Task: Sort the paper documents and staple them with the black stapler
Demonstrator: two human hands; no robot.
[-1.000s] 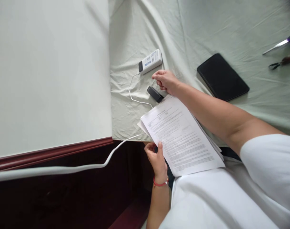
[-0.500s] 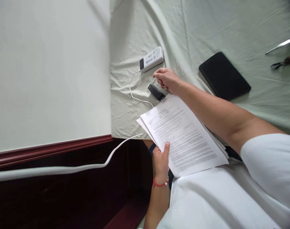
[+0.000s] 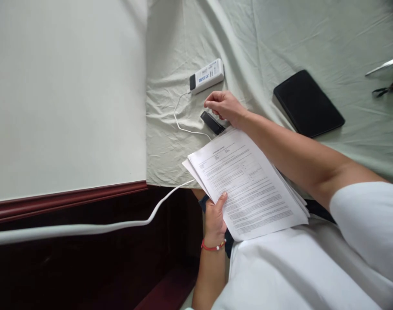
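My left hand (image 3: 215,219) is closed on the left edge of a stack of printed papers (image 3: 251,185), thumb on top, fingers hidden beneath. A red beaded bracelet circles that wrist. The stack leans across the table's edge, its lower end at my white shirt. Above its top edge lies a black stapler (image 3: 212,122), whose near end meets or passes under the paper; I cannot tell which. Just beyond the stapler hovers my right hand (image 3: 224,104), thumb and fingers pinched together. Whatever may be between those fingertips is too small to make out.
A white power bank (image 3: 206,76) rests on the green cloth (image 3: 170,47), and a thin white cable (image 3: 180,125) runs from it under the papers. To the right lie a black tablet (image 3: 308,103) and a screwdriver-like tool (image 3: 383,65). A thicker white cable (image 3: 86,229) crosses the dark gap at left.
The view has shifted slightly. My right hand has moved a little left above the stapler, still pinched. The left hand keeps its hold on the papers.
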